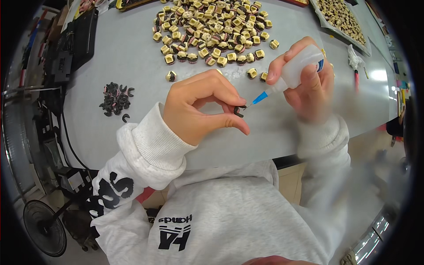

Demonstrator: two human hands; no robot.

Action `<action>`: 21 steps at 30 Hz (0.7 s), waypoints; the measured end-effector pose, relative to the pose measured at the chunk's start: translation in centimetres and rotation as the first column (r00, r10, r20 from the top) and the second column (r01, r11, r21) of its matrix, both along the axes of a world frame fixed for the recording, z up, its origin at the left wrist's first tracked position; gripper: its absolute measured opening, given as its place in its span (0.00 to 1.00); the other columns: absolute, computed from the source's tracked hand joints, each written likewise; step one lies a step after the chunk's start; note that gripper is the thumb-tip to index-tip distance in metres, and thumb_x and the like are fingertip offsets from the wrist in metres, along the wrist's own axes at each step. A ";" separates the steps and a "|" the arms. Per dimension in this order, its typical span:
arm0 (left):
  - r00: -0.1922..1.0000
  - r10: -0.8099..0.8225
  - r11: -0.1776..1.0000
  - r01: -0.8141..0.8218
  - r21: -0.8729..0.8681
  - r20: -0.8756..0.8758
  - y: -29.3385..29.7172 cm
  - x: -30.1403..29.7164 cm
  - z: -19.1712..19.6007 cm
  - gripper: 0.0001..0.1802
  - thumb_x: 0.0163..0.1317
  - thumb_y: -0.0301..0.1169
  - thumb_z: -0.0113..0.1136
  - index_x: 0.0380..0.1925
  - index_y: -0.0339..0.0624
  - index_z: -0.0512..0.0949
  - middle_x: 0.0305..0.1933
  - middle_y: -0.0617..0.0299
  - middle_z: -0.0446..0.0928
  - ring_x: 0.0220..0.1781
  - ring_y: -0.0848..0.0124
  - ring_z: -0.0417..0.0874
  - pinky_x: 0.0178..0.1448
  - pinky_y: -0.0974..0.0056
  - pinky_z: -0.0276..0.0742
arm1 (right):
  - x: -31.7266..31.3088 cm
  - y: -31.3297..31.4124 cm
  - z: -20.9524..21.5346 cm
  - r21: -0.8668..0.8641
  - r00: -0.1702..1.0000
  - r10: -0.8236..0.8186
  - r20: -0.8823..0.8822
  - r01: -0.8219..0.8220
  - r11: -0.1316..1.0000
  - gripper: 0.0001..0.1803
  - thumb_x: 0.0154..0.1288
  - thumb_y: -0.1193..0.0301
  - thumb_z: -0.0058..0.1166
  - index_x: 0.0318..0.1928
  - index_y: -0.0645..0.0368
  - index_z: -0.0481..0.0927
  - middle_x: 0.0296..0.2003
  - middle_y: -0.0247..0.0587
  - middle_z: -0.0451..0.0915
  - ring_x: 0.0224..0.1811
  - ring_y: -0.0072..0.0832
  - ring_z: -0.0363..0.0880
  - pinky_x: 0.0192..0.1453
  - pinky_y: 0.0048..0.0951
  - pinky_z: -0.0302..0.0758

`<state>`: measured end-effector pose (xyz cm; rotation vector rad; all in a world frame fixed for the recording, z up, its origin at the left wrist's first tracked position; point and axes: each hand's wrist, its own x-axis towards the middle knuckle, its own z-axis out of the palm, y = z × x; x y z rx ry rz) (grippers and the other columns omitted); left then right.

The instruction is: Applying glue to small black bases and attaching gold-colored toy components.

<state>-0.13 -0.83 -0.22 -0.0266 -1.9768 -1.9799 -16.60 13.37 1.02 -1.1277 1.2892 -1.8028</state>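
Between thumb and fingers, my left hand [201, 101] pinches a small black C-shaped piece [238, 112] above the grey table. My right hand [314, 86] is wrapped round a translucent white squeeze bottle [297, 70], tilted down to the left. Its blue needle tip [259, 98] points at the black piece, the thin end at or very close to it; contact is too fine to tell. Left of my left hand lies a small heap of similar black C-shaped pieces [115, 98], some with pink bits among them.
A big pile of small cream, black and pink pieces [216, 26] covers the table's far middle. A tray of similar pieces [342, 20] stands far right, near a crumpled white tissue [354, 57]. Dark equipment [81, 39] lines the left edge; a black fan [44, 227] stands lower left.
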 end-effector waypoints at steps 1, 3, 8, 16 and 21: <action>1.000 0.000 1.000 0.000 0.002 0.003 0.0 0.0 0.0 0.16 0.38 0.17 0.71 0.30 0.32 0.77 0.33 0.57 0.74 0.34 0.71 0.79 0.38 0.70 0.80 | 0.1 0.0 0.0 -0.002 1.000 0.001 -0.007 -0.001 1.000 0.19 0.65 0.55 0.47 0.40 0.60 0.69 0.29 0.49 0.80 0.09 0.12 0.57 0.14 0.13 0.57; 1.000 -0.002 1.000 0.002 0.000 0.000 0.0 0.0 0.1 0.16 0.38 0.17 0.71 0.30 0.32 0.77 0.33 0.57 0.74 0.34 0.71 0.79 0.38 0.71 0.80 | 0.2 0.0 0.0 -0.008 1.000 0.002 -0.023 -0.002 1.000 0.19 0.64 0.55 0.47 0.40 0.60 0.69 0.29 0.48 0.80 0.10 0.12 0.58 0.13 0.14 0.57; 1.000 -0.006 1.000 0.006 -0.005 0.003 0.0 0.0 0.0 0.16 0.38 0.18 0.71 0.30 0.32 0.78 0.33 0.56 0.74 0.33 0.72 0.79 0.37 0.71 0.80 | 0.2 0.1 0.0 0.000 0.999 0.026 -0.032 -0.026 1.000 0.19 0.64 0.55 0.48 0.40 0.61 0.68 0.29 0.49 0.80 0.10 0.13 0.59 0.14 0.14 0.58; 1.000 -0.010 1.000 0.010 0.005 0.024 0.0 0.0 0.0 0.16 0.38 0.19 0.72 0.30 0.32 0.78 0.33 0.56 0.75 0.32 0.72 0.79 0.37 0.71 0.80 | 0.3 0.0 0.0 0.004 0.999 0.031 -0.036 -0.031 1.000 0.18 0.65 0.57 0.48 0.39 0.61 0.68 0.30 0.49 0.80 0.11 0.13 0.60 0.15 0.15 0.60; 1.000 -0.013 1.000 0.013 -0.003 0.024 0.0 0.0 0.0 0.16 0.38 0.19 0.72 0.31 0.32 0.78 0.33 0.56 0.75 0.32 0.72 0.79 0.37 0.71 0.80 | 0.3 0.2 0.2 0.045 0.999 0.027 -0.041 -0.025 0.999 0.21 0.63 0.55 0.49 0.39 0.62 0.67 0.28 0.50 0.79 0.17 0.20 0.66 0.23 0.19 0.65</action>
